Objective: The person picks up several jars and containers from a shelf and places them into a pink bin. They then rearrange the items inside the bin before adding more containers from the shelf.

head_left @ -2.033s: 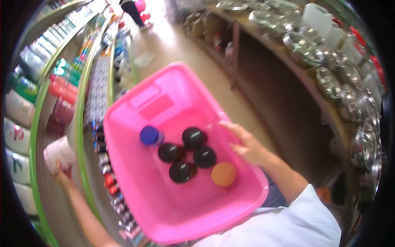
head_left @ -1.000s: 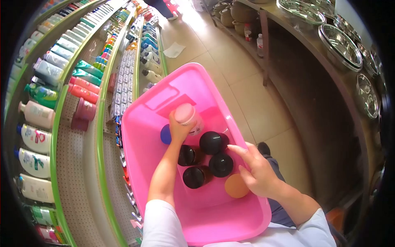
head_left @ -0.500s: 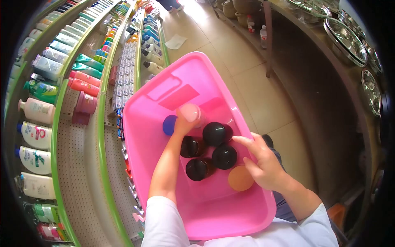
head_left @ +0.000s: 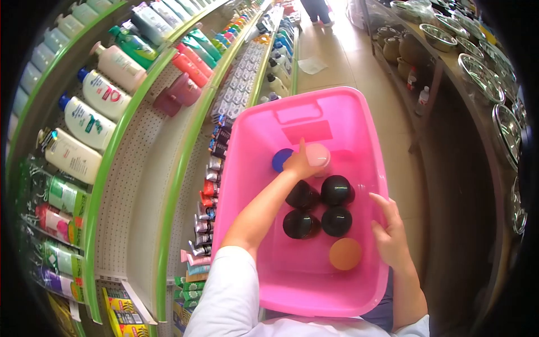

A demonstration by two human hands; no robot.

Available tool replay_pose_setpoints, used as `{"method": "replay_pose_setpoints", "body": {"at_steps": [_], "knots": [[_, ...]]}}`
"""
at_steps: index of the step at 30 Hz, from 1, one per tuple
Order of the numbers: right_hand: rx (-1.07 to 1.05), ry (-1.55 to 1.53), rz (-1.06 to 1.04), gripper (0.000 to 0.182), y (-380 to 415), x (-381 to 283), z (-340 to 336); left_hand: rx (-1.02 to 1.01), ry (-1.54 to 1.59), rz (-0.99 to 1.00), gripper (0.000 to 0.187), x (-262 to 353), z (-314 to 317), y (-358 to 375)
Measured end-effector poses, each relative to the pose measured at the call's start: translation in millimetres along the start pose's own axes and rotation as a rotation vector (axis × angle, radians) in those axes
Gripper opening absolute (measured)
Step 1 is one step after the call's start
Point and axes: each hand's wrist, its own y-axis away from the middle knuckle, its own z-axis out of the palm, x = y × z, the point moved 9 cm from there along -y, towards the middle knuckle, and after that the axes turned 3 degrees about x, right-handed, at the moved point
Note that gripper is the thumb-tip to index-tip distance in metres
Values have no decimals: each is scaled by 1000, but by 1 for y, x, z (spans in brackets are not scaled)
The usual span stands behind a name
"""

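A pink plastic tub (head_left: 238, 185) fills the middle of the view. Inside it, my left hand (head_left: 298, 164) is down between a blue-lidded container (head_left: 282, 159) and a pink-topped jar (head_left: 318, 155), touching the jar's side. Its index finger is stretched out; the other fingers are partly hidden. My right hand (head_left: 388, 233) lies over the tub's right rim, thumb and forefinger apart, holding nothing. Near the tub's centre several black-lidded jars (head_left: 337, 190) stand close together. An orange-brown round lid (head_left: 345, 254) is nearest to me.
On the left, green-edged shelves (head_left: 106, 219) carry shampoo bottles (head_left: 87, 121) and toothpaste tubes (head_left: 205, 213). Along the right runs a table with metal trays (head_left: 480, 76); clay pots (head_left: 391, 49) and a water bottle (head_left: 423, 98) are below. A person (head_left: 316, 11) stands far down the aisle.
My view has swung left, so the tub appears further right and straighter. My left index finger now extends beside the pink-topped jar. My right hand stays at the rim.
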Motion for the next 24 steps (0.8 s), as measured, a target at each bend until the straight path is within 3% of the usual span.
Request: {"method": "replay_pose_setpoints", "body": {"at_steps": [4,6,11,18,20,24], "knots": [[-1,-13,-23,54,0,-1,1,110,-67,99,111,-2,-47,71],[14,-18,-3,55,1,2,1,28,-158,195,98,-3,-51,121],[4,-49,8,56,1,11,2,107,-362,252,90,-32,-49,244],[2,-72,-41,58,-1,16,3,187,109,110,83,-67,-19,335],[-1,-25,-26,57,2,17,4,164,539,1,77,-77,-25,332],[-22,-72,7,57,-1,21,5,326,504,93,72,-81,-29,329]]}}
